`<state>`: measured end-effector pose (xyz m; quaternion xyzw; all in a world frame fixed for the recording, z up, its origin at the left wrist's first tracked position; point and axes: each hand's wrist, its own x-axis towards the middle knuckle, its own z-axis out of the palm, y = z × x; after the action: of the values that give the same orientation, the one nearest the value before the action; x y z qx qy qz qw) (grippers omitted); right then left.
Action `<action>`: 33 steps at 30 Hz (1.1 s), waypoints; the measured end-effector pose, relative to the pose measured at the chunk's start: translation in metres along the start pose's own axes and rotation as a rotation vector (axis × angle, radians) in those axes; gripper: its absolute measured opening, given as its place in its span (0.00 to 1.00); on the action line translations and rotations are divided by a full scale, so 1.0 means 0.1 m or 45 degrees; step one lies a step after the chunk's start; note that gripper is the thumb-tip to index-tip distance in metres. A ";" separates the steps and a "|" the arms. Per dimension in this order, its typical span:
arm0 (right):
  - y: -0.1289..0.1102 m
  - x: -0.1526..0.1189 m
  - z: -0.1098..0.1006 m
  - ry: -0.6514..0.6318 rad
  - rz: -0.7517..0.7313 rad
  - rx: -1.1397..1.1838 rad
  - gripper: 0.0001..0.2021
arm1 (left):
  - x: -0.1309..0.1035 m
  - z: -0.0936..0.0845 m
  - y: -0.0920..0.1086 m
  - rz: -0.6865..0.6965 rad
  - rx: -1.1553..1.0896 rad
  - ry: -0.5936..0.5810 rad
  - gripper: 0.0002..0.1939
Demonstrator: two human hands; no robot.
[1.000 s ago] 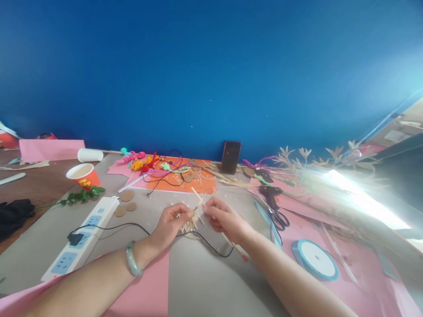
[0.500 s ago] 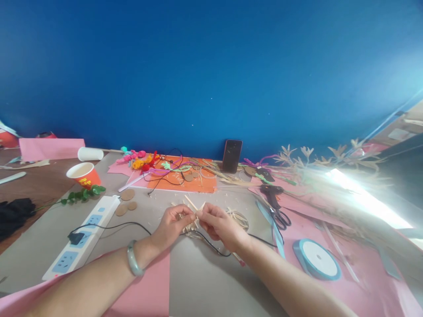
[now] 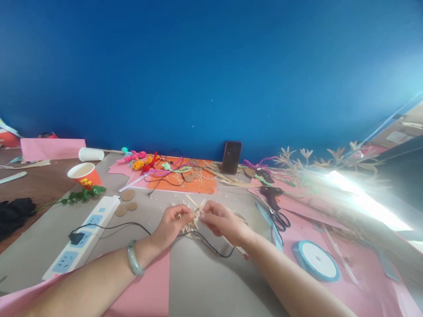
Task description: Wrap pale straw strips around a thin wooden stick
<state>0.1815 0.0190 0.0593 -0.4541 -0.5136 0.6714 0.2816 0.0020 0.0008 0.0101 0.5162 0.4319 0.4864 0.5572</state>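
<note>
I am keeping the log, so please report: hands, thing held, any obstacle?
Left hand and right hand pinching pale strips, crossed near fingertips. Loose pale pieces below. Black cable passing beneath left hand.

Now pinching crossed pale strips (image 3: 191,201) in left hand (image 3: 172,223) and right hand (image 3: 223,221), right over a pale heap (image 3: 187,228) on the bench (image 3: 205,286), near a black cable (image 3: 132,223)!

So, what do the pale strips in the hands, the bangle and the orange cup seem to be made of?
Pale strips: straw or thin wood, matte; straw-coloured and straight, though too small to settle which.
Bangle: perhaps jade or glass, polished; grey-green with soft highlights.
Orange cup: probably paper, smooth and printed; pale rim, flared shape, yellow lettering.
</note>
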 end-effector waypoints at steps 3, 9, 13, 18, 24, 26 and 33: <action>0.07 -0.02 0.09 -0.030 -0.026 -0.166 0.16 | 0.01 -0.01 -0.02 0.020 -0.010 -0.029 0.12; 0.13 0.01 0.13 0.048 -0.013 -0.124 0.18 | -0.01 0.00 0.00 0.001 -0.001 -0.094 0.12; 0.06 0.01 0.10 -0.077 0.098 0.116 0.18 | 0.00 0.00 0.01 0.022 0.045 -0.091 0.11; -0.04 -0.01 0.00 -0.092 0.123 0.284 0.19 | 0.01 -0.01 0.02 0.046 0.059 -0.047 0.10; -0.09 0.03 -0.18 0.033 0.048 0.327 0.18 | -0.01 0.00 0.04 0.045 0.029 -0.003 0.09; -0.08 0.05 -0.18 0.085 0.031 0.263 0.17 | -0.01 0.01 0.04 0.040 0.016 0.004 0.10; 0.10 0.02 0.02 -0.062 -0.035 -0.100 0.15 | 0.00 0.00 0.02 0.048 0.029 -0.027 0.11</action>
<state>0.1797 0.0163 0.0499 -0.4412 -0.5524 0.6576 0.2603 0.0016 0.0010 0.0124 0.5356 0.4218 0.4864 0.5465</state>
